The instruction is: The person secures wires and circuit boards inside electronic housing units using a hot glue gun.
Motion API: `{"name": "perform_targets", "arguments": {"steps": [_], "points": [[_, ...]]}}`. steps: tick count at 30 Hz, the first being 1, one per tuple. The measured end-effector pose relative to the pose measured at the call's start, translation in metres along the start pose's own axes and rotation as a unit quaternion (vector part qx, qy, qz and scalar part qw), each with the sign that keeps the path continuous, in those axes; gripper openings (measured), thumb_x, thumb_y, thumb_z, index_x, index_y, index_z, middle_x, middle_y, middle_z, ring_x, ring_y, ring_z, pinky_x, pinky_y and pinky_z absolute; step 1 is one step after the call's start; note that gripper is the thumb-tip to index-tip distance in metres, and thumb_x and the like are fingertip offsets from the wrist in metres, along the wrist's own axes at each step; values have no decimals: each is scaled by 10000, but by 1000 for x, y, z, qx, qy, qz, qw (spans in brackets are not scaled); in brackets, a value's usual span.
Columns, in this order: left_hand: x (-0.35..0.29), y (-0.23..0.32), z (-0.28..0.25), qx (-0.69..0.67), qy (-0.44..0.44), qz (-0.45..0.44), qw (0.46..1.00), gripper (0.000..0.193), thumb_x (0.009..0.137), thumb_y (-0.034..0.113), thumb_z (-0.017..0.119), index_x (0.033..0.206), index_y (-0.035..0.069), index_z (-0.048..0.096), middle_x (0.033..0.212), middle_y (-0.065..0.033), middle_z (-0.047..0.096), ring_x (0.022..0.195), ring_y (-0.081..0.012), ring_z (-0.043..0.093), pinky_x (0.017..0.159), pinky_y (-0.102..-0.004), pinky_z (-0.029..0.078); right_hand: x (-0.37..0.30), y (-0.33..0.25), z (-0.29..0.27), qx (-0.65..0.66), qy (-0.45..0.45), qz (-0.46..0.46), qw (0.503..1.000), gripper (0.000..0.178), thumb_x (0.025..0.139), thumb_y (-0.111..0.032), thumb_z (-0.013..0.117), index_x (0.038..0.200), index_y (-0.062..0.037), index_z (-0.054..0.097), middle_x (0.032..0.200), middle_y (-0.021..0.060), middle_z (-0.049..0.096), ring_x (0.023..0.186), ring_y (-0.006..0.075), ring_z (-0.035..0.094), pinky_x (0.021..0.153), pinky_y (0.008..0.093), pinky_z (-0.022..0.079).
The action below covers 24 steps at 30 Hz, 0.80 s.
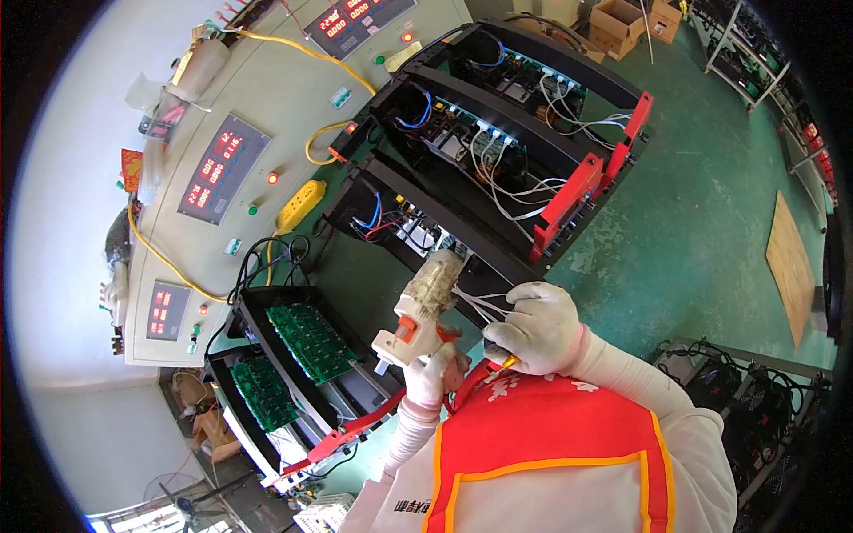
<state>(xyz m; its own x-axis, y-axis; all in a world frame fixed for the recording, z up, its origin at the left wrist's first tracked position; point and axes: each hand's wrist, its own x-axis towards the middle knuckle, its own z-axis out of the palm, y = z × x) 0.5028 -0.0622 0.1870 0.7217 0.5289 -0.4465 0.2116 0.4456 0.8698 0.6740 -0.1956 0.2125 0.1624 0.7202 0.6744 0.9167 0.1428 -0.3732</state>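
From where I stand, the left hand (429, 377) in its whitish glove is closed around the handle of a white plastic pistol-shaped tool with an orange trigger (415, 330), its grimy barrel angled up before an open black metal chassis (450, 233). That forearm rises steeply from below. The right hand (537, 330), also gloved, has its fingers curled in beside thin white cables (481, 302); a small yellow-tipped piece (508, 361) shows just under them, and I can't tell whether they grip either. Its forearm slants in from the lower right, wrist above the red apron (551, 426)
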Motion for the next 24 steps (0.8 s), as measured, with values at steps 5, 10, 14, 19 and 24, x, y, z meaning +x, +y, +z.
{"name": "perform_targets", "arguments": {"steps": [5, 10, 14, 19, 24], "points": [[1, 2, 0, 1, 2, -9, 1000, 261, 832, 106, 558, 1058, -21, 525, 674, -89, 566, 577, -181, 560, 546, -297, 456, 0, -1, 0, 1, -8, 6, 1000, 271, 668, -229, 738, 826, -134, 539, 527, -15, 479, 499, 202, 532, 697, 353, 510], [-1, -2, -1, -12, 3, -8, 1000, 250, 828, 89, 552, 1054, -16, 527, 723, -91, 569, 584, -182, 558, 550, -297, 456, -1, 0, 0, -2, -16, 6, 1000, 281, 680, -239, 732, 854, -137, 537, 526, -16, 480, 497, 198, 531, 704, 352, 511], [-3, -3, -1, -42, -10, -15, 999, 251, 824, 81, 553, 1053, -17, 527, 722, -87, 568, 591, -182, 558, 554, -299, 459, -1, 0, 0, -3, -9, 7, 1000, 285, 682, -247, 732, 860, -138, 538, 525, -16, 476, 496, 196, 529, 707, 353, 510], [-4, 4, 3, -1, -10, -3, 1000, 259, 841, 107, 532, 1063, -25, 519, 674, -96, 563, 596, -199, 556, 590, -307, 458, -2, 1, 2, 1, -12, 4, 1000, 307, 675, -269, 742, 866, -137, 541, 532, -14, 478, 515, 204, 537, 713, 356, 508], [2, 1, 3, 5, 4, -2, 1000, 271, 832, 114, 537, 1058, -35, 524, 678, -106, 568, 558, -198, 545, 536, -304, 441, -2, 0, 0, -4, -9, 3, 1000, 313, 675, -278, 743, 868, -135, 541, 542, -11, 488, 524, 213, 542, 710, 356, 507]]}}
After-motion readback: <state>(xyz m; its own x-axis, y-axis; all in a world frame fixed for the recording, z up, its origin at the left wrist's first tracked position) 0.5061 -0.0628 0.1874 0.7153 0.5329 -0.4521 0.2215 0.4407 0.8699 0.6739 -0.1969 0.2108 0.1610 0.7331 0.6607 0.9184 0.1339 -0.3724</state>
